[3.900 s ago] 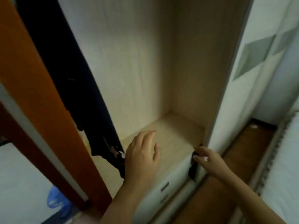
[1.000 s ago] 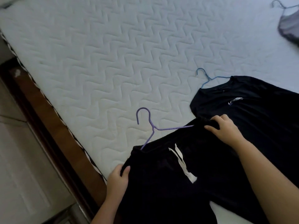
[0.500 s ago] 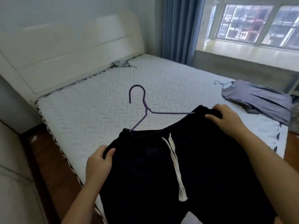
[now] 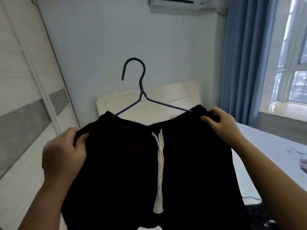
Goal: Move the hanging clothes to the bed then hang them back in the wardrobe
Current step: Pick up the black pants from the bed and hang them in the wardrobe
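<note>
Black shorts (image 4: 129, 171) with a white drawstring (image 4: 159, 163) hang on a purple wire hanger (image 4: 142, 90), lifted upright in front of me. My left hand (image 4: 64, 151) grips the waistband's left corner. My right hand (image 4: 221, 122) grips the right corner, where the hanger's arm enters the cloth. The bed (image 4: 269, 156) lies to the right, below the shorts. The wardrobe's sliding doors (image 4: 25, 113) stand on the left.
The cream headboard (image 4: 166, 95) stands behind the hanger against the back wall. Blue curtains (image 4: 240, 60) and a window (image 4: 292, 63) fill the right. An air conditioner (image 4: 179, 4) is mounted high. Another dark garment (image 4: 259, 218) lies at the lower right on the bed.
I have lifted the shorts off the bed and raised them upright, both hands still on the waistband. My view has swung up from the mattress to the back wall and wardrobe.
</note>
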The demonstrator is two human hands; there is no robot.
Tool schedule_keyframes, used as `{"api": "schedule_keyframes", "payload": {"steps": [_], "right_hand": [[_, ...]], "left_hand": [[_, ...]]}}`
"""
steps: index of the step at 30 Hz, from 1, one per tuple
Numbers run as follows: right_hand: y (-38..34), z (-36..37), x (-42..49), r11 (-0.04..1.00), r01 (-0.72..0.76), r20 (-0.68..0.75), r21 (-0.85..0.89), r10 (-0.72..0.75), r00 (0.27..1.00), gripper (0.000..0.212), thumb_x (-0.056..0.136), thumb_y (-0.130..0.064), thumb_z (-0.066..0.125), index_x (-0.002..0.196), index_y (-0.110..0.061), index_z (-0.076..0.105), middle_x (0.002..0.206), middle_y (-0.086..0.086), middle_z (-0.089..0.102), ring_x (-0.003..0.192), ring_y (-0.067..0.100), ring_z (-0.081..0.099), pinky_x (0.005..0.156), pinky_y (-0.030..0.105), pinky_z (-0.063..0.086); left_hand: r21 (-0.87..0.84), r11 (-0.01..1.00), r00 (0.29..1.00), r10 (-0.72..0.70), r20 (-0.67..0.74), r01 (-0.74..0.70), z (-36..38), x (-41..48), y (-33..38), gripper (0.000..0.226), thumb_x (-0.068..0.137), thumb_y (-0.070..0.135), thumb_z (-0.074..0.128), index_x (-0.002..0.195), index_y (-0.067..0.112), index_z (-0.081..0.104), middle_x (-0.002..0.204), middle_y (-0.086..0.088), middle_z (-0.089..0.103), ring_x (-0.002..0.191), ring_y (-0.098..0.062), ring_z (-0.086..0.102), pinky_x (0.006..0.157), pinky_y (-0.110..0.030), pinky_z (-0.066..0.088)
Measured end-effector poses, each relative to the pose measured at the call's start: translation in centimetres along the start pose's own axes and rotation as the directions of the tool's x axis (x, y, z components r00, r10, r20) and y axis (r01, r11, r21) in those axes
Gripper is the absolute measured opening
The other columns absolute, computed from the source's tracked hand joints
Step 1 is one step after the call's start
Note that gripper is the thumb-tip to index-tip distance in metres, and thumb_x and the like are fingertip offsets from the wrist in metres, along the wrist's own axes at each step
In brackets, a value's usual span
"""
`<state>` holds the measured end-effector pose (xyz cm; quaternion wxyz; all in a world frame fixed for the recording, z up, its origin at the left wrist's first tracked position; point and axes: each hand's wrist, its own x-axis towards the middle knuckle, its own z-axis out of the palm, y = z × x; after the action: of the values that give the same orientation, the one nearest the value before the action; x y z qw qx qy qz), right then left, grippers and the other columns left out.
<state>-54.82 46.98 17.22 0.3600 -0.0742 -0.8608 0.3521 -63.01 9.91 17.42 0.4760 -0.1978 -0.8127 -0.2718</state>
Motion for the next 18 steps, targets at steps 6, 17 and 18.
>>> {"api": "schedule_keyframes", "payload": {"steps": [6, 17, 18], "right_hand": [[-7.6, 6.8, 1.4, 0.972, 0.176, 0.172, 0.156, -0.203, 0.964, 0.019, 0.084, -0.024, 0.062, 0.067, -0.026, 0.053, 0.062, -0.006, 0.056, 0.059, 0.004, 0.052, 0.053, 0.013, 0.037], [-21.4, 18.0, 1.0, 0.849, 0.3, 0.441, 0.435, -0.491, 0.751, 0.031, 0.084, -0.028, 0.062, 0.056, -0.019, 0.051, 0.053, -0.006, 0.047, 0.046, 0.0, 0.045, 0.045, 0.014, 0.033], [-22.8, 18.7, 0.6, 0.83, 0.306, 0.447, 0.466, -0.519, 0.729, 0.03, 0.084, -0.029, 0.062, 0.057, -0.022, 0.053, 0.054, -0.006, 0.049, 0.047, -0.001, 0.048, 0.046, 0.013, 0.035]], "left_hand": [[0.4, 0.915, 0.988, 0.023, -0.154, 0.041, -10.8, 0.1, -3.7, 0.033, 0.079, 0.025, 0.043, 0.079, -0.003, 0.061, 0.062, -0.025, 0.061, 0.061, -0.043, 0.06, 0.058, -0.043, 0.039], [0.651, 0.666, 0.916, -0.131, -0.378, 0.364, -24.5, -2.9, -10.0, 0.021, 0.083, 0.012, 0.052, 0.088, -0.005, 0.062, 0.08, -0.029, 0.065, 0.073, -0.046, 0.055, 0.065, -0.046, 0.034], [0.66, 0.644, 0.91, -0.149, -0.387, 0.387, -25.7, -3.1, -10.8, 0.023, 0.083, 0.013, 0.05, 0.088, -0.006, 0.062, 0.079, -0.03, 0.064, 0.073, -0.047, 0.055, 0.066, -0.047, 0.035]]}}
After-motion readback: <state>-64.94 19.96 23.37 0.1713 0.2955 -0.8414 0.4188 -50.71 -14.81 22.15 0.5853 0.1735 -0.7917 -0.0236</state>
